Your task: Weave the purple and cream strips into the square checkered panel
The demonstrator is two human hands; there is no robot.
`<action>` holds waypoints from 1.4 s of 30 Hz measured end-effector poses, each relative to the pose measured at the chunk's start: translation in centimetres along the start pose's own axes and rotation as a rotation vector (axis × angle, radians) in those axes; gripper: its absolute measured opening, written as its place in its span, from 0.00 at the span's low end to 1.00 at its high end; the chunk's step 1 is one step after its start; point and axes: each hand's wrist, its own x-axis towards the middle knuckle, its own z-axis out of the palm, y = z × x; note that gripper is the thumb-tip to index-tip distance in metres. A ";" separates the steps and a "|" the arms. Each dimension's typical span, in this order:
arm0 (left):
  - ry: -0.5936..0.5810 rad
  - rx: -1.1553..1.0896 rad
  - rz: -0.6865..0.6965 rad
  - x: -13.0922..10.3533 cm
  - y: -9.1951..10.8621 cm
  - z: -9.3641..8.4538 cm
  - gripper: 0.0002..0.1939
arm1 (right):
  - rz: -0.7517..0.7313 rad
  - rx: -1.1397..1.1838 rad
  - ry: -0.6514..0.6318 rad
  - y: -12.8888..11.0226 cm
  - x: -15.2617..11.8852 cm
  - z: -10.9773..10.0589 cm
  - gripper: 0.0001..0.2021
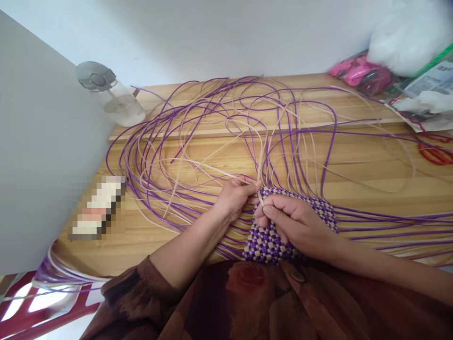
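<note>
A woven piece (271, 241) in purple and beige checks lies at the table's front edge, against my clothing. Long purple and beige strands fan out from its far, left and right sides. My left hand (236, 194) is at its far left corner, thumb and fingers pinched on beige strands (261, 165) there. Just right of it, over the weave, my right hand (292, 217) pinches a short stretch of beige strand (261, 198) between thumb and forefinger. The right hand covers part of the woven surface.
A clear bottle with a grey lid (122, 106) stands at the back left. A blurred-out item (97, 208) lies left. Red-handled scissors (437, 151), a pink item in plastic (361, 73) and a white bag (406, 38) are at the right. Loose strands cover much of the wooden table (212, 151).
</note>
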 end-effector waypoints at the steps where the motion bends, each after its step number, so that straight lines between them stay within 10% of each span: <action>1: 0.024 -0.008 0.027 0.0 -0.2 0.1 0.21 | 0.049 0.039 -0.015 -0.1 0.0 0.1 0.15; 9: 0.021 -0.042 0.027 0.3 0.0 0.2 0.20 | 0.261 -0.020 -0.226 -1.5 0.8 -1.7 0.16; 15: -0.033 -0.025 0.076 -0.1 0.3 0.2 0.20 | 0.102 -0.332 0.045 -2.1 5.3 -5.8 0.16; 22: -0.025 -0.025 0.080 -0.3 0.4 0.2 0.20 | -0.102 -0.484 0.058 -1.5 9.4 -4.6 0.17; 30: 0.007 -0.020 0.018 -0.3 0.6 0.3 0.21 | -0.058 -0.735 0.770 -1.4 20.2 -14.5 0.11; 35: -0.031 0.012 0.016 -0.4 1.1 0.0 0.22 | 0.102 -0.522 0.449 -2.4 19.7 -13.0 0.22; 39: -0.099 0.203 -0.007 -0.2 1.7 -0.5 0.23 | 0.148 -0.517 -0.036 -1.9 13.8 -10.2 0.27; 42: -0.018 0.306 0.023 0.0 2.4 -1.1 0.24 | 0.083 -0.631 -0.133 -0.3 9.4 -8.9 0.25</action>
